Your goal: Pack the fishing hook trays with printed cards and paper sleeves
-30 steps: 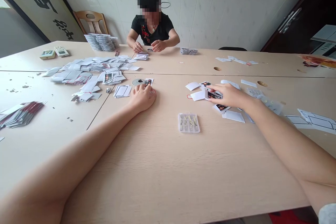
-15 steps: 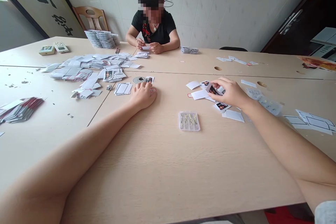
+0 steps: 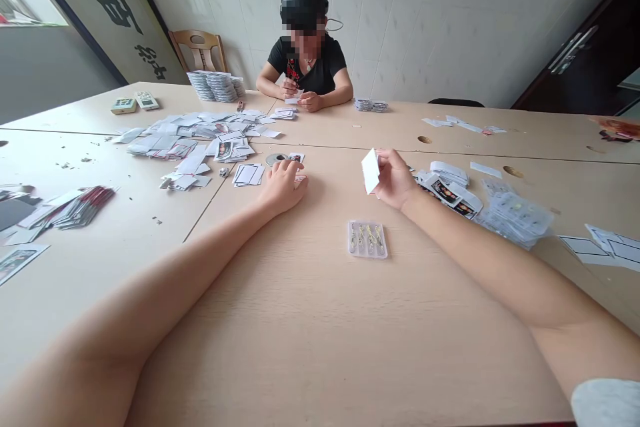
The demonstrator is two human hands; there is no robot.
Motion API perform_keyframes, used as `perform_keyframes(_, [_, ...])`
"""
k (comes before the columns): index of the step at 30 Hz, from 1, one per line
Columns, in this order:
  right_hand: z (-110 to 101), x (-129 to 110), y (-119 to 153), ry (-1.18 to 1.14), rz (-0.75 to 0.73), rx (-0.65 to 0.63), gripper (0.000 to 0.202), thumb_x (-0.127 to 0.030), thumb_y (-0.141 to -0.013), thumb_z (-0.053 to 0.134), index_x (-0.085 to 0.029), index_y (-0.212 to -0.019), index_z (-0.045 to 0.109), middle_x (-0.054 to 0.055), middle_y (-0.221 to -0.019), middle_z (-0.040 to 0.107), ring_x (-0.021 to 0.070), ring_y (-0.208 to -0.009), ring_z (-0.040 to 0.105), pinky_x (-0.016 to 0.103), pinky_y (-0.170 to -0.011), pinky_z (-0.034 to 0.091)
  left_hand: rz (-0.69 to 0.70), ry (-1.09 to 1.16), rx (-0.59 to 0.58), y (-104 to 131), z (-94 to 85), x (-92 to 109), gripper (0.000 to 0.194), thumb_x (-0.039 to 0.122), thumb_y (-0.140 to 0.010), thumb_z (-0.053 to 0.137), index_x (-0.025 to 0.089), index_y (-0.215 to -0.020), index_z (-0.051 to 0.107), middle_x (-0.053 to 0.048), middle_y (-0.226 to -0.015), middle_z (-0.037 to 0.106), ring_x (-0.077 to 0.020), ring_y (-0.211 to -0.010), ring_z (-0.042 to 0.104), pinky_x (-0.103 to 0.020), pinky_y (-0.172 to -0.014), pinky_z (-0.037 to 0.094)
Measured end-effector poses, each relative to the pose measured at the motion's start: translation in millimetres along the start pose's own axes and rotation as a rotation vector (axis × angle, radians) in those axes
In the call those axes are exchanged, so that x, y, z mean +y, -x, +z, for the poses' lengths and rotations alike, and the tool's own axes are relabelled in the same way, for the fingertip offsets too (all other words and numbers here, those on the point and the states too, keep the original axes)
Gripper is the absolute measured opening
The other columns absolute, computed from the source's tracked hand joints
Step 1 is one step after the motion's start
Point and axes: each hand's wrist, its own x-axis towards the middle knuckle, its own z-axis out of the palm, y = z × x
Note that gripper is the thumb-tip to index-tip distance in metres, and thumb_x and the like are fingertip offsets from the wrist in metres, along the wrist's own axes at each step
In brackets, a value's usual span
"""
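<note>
My right hand [image 3: 395, 180] is closed on white cards [image 3: 371, 171], held upright above the table. Beyond that wrist, white cards and a strip of photo cards [image 3: 450, 195] lie on the table. My left hand [image 3: 285, 185] rests palm down with its fingers apart, over a small card with red marks [image 3: 300, 180]. Just past its fingertips are a round grey disc [image 3: 276, 159] and a photo card [image 3: 297, 157]. Black-framed cards [image 3: 249, 175] lie to its left. A clear compartment box [image 3: 367, 240] with small metal pieces sits between my forearms.
Across the table [image 3: 320, 347], a person [image 3: 307, 73] in a headset handles small cards. Loose papers [image 3: 195, 127] spread at the left, with red-edged packets [image 3: 85, 207] nearer. Clear plastic boxes [image 3: 517, 213] lie by my right forearm.
My right hand has moved left, away from the cards at the right, with white cards in its fingers. The scattered cards there are now gathered closer together. My left hand stays on the table.
</note>
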Motion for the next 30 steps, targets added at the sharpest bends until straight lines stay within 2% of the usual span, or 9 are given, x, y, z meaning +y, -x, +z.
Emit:
perform_keyframes(2, [8,17,-8,-0.122,0.018,-0.003,0.027,-0.036,-0.062,0.068,-0.021,-0.068,0.047,-0.006,-0.058,0.053,0.0083,-0.049,0.048,0.021,-0.046,0.041,0.048,0.168,0.03,1,-1.9,5,0.028,0.035,-0.086,0.045,0.019,-0.103,0.058,-0.01,-0.113,0.058,-0.0264,-0.11,0.048,-0.041,-0.095,0.039])
perform_keyframes(4, [10,31,-11,-0.117,-0.002,-0.006,0.025,-0.036,-0.064,0.07,-0.02,-0.069,0.05,-0.006,-0.06,0.056,0.0073,-0.051,0.051,0.02,-0.048,0.042,0.023,0.396,0.007,4,-2.2,15,0.025,0.038,-0.086,0.046,0.019,-0.093,0.06,-0.007,-0.099,0.061,-0.0215,-0.096,0.054,-0.035,-0.085,0.044])
perform_keyframes(6, [9,40,-9,-0.035,-0.051,-0.033,0.025,-0.036,-0.066,0.071,-0.02,-0.069,0.052,-0.006,-0.062,0.058,0.0073,-0.053,0.054,0.019,-0.05,0.043,-0.028,0.623,-0.066,7,-1.3,28,0.03,0.044,-0.085,0.048,0.018,-0.088,0.06,-0.005,-0.089,0.061,-0.0181,-0.084,0.056,-0.031,-0.077,0.044])
perform_keyframes(11, [7,46,2,0.243,-0.173,-0.191,0.026,-0.042,-0.071,0.07,-0.02,-0.072,0.055,-0.003,-0.073,0.065,0.0107,-0.069,0.063,0.023,-0.064,0.048,-0.092,0.988,-0.273,16,-0.8,51,0.04,0.054,-0.083,0.051,0.016,-0.082,0.061,-0.004,-0.081,0.059,-0.0152,-0.078,0.055,-0.028,-0.07,0.043])
perform_keyframes(15, [8,47,5,0.395,-0.301,-0.243,0.025,-0.044,-0.073,0.068,-0.021,-0.079,0.059,-0.001,-0.079,0.065,0.0135,-0.078,0.064,0.029,-0.077,0.051,-0.109,1.043,-0.29,18,-0.6,51,0.037,0.052,-0.079,0.06,0.015,-0.08,0.059,-0.003,-0.078,0.059,-0.0131,-0.072,0.055,-0.028,-0.07,0.044])
perform_keyframes(21, [11,45,10,0.488,-0.39,-0.236,0.024,-0.042,-0.072,0.071,-0.021,-0.082,0.062,0.001,-0.086,0.066,0.0157,-0.084,0.064,0.031,-0.08,0.052,-0.077,1.086,-0.273,19,2.4,48,0.032,0.046,-0.078,0.065,0.016,-0.083,0.054,0.0,-0.068,0.055,-0.0099,-0.06,0.051,-0.026,-0.06,0.04])
perform_keyframes(30, [13,45,17,0.646,-0.581,-0.205,0.02,-0.04,-0.077,0.067,-0.022,-0.082,0.063,0.005,-0.097,0.067,0.0184,-0.092,0.064,0.037,-0.089,0.053,-0.076,1.242,-0.296,16,1.3,42,0.031,0.038,-0.073,0.073,0.015,-0.087,0.059,-0.002,-0.079,0.059,-0.0096,-0.067,0.052,-0.024,-0.062,0.038])
